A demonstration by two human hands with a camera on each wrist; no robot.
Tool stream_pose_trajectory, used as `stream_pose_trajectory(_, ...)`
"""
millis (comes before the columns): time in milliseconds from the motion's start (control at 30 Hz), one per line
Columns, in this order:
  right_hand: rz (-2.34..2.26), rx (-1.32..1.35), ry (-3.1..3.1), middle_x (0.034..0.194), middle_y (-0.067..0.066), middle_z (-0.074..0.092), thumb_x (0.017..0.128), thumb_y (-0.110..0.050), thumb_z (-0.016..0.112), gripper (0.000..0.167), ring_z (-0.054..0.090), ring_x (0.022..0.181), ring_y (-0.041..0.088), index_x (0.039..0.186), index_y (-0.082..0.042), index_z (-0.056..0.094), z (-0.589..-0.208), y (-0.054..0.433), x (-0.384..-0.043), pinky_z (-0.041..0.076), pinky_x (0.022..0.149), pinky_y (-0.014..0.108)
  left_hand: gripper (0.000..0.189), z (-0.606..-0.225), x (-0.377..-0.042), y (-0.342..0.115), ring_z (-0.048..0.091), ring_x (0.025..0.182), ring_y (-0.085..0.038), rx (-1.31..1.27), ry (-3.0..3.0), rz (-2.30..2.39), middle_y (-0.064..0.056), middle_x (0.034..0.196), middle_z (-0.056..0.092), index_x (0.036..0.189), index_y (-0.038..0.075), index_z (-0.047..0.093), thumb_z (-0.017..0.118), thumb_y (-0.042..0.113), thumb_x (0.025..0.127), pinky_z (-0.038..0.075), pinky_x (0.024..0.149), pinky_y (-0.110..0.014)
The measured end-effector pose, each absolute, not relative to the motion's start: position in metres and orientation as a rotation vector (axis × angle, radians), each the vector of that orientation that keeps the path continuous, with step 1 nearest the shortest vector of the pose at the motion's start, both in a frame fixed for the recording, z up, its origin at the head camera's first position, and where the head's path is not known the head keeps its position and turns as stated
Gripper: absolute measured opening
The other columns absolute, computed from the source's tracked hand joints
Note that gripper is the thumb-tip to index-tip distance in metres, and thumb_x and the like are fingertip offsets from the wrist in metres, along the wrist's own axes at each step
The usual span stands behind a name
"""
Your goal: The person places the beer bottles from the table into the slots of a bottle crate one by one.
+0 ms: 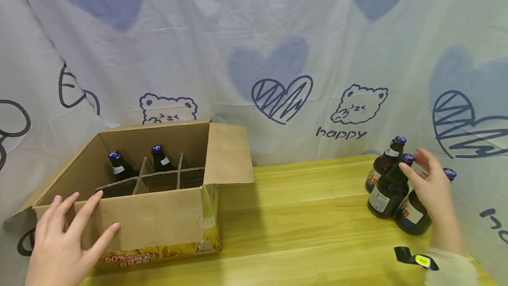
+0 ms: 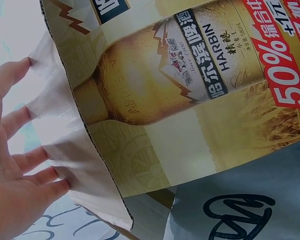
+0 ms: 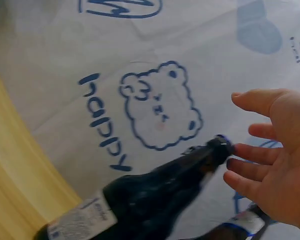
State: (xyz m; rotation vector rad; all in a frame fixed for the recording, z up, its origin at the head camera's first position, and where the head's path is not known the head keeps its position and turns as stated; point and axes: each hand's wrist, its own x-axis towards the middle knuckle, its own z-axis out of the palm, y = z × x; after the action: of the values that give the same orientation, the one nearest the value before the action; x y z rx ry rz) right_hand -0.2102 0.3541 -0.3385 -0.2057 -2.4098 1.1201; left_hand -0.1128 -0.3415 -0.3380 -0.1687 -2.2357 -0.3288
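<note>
My left hand [image 1: 65, 237] lies with spread fingers against the folded-out front flap [image 1: 155, 217] of a cardboard beer box [image 2: 190, 65]. Inside the box, two dark bottles with blue caps, one on the left [image 1: 121, 167] and one further right [image 1: 160, 160], stand among cardboard dividers [image 1: 158, 182]. Over at the right, my right hand [image 1: 432, 189] is beside the neck of a dark beer bottle [image 1: 386, 195], thumb and fingers apart. In the right wrist view its fingers are close to the cap of that bottle [image 3: 150, 200]; contact is unclear.
Two more brown bottles stand against it, one behind [image 1: 381, 167] and one in front [image 1: 412, 215], partly covered by my right hand. The box's right flap [image 1: 230, 153] sticks out over the yellow wood-grain table [image 1: 285, 228]. A printed cloth [image 1: 278, 25] hangs behind.
</note>
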Motion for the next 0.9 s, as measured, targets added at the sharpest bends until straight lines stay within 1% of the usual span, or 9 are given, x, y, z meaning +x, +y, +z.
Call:
stream_pose_trajectory(33,1.122,-0.214,-2.414,0.155,0.027,0.031,0.097,-0.037,0.057,0.074,0.034,0.144,0.03,0.156,-0.011,0.02,-0.34,0.352,-0.212,0.034,0.118,0.035,0.089,-0.338,-0.113,-0.341,0.028,0.142,-0.049,-0.168,-2.238,-0.329,-0.035,0.132,0.046,0.138,0.022,0.055,0.034,0.086,0.081,0.014,0.122,-0.057)
stream_pose_trajectory(100,1.146,-0.209,-2.402,0.156,0.029,0.024,0.097,-0.035,0.058,0.079,0.027,0.142,0.048,0.156,-0.007,0.015,-0.344,0.349,-0.216,0.03,0.115,0.057,0.09,-0.338,-0.113,-0.341,0.027,0.143,-0.048,-0.164,-2.247,-0.332,-0.035,0.132,0.046,0.139,0.022,0.054,0.033,0.087,0.081,0.014,0.122,-0.057)
stream_pose_trajectory(200,1.153,-0.194,-2.388,0.159,0.029,0.014,0.096,-0.033,0.06,0.085,0.018,0.144,0.052,0.156,-0.005,0.008,-0.351,0.345,-0.222,0.02,0.114,0.067,0.09,-0.339,-0.113,-0.34,0.027,0.143,-0.048,-0.158,-2.257,-0.332,-0.035,0.132,0.045,0.14,0.022,0.053,0.032,0.087,0.081,0.014,0.122,-0.058)
stream_pose_trajectory(367,1.17,-0.242,-2.392,0.163,0.022,-0.001,0.093,-0.033,0.063,0.095,0.006,0.148,0.049,0.157,-0.012,-0.005,-0.364,0.343,-0.227,0.009,0.118,0.066,0.09,-0.34,-0.112,-0.339,0.026,0.144,-0.048,-0.138,-2.279,-0.332,-0.034,0.134,0.045,0.142,0.024,0.051,0.029,0.087,0.081,0.014,0.121,-0.06)
stream_pose_trajectory(467,1.197,-0.297,-2.395,0.163,0.021,-0.001,0.093,-0.034,0.064,0.099,0.007,0.147,0.049,0.157,-0.017,-0.009,-0.369,0.344,-0.229,0.011,0.117,0.067,0.089,-0.341,-0.111,-0.338,0.026,0.144,-0.048,-0.139,-2.27,-0.332,-0.034,0.133,0.046,0.142,0.025,0.051,0.03,0.086,0.082,0.015,0.121,-0.06)
stream_pose_trajectory(500,1.211,-0.314,-2.4,0.163,0.023,0.003,0.092,-0.034,0.065,0.098,0.011,0.146,0.051,0.157,-0.018,-0.008,-0.37,0.345,-0.229,0.013,0.117,0.067,0.088,-0.341,-0.111,-0.338,0.026,0.144,-0.047,-0.139,-2.265,-0.331,-0.034,0.133,0.046,0.142,0.025,0.051,0.03,0.086,0.082,0.015,0.121,-0.06)
stream_pose_trajectory(700,1.153,-0.388,-2.545,0.148,0.04,0.028,0.094,-0.036,0.062,0.092,0.032,0.133,0.06,0.155,-0.002,0.002,-0.378,0.35,-0.233,0.03,0.106,0.07,0.087,-0.341,-0.111,-0.338,0.028,0.144,-0.046,-0.137,-2.231,-0.32,-0.034,0.132,0.047,0.141,0.024,0.053,0.034,0.085,0.082,0.016,0.121,-0.059)
stream_pose_trajectory(800,1.09,-0.394,-2.598,0.143,0.043,0.031,0.094,-0.031,0.063,0.091,0.034,0.129,0.061,0.152,0.004,0.003,-0.381,0.351,-0.236,0.033,0.103,0.07,0.087,-0.34,-0.111,-0.338,0.027,0.144,-0.047,-0.137,-2.23,-0.319,-0.034,0.132,0.046,0.141,0.024,0.052,0.033,0.085,0.082,0.016,0.121,-0.06)
stream_pose_trajectory(900,1.027,-0.364,-2.624,0.137,0.045,0.035,0.093,-0.023,0.064,0.084,0.038,0.124,0.061,0.148,0.01,0.009,-0.38,0.352,-0.238,0.035,0.1,0.069,0.089,-0.339,-0.111,-0.337,0.026,0.144,-0.046,-0.13,-2.248,-0.32,-0.034,0.133,0.045,0.142,0.024,0.051,0.031,0.086,0.082,0.016,0.121,-0.06)
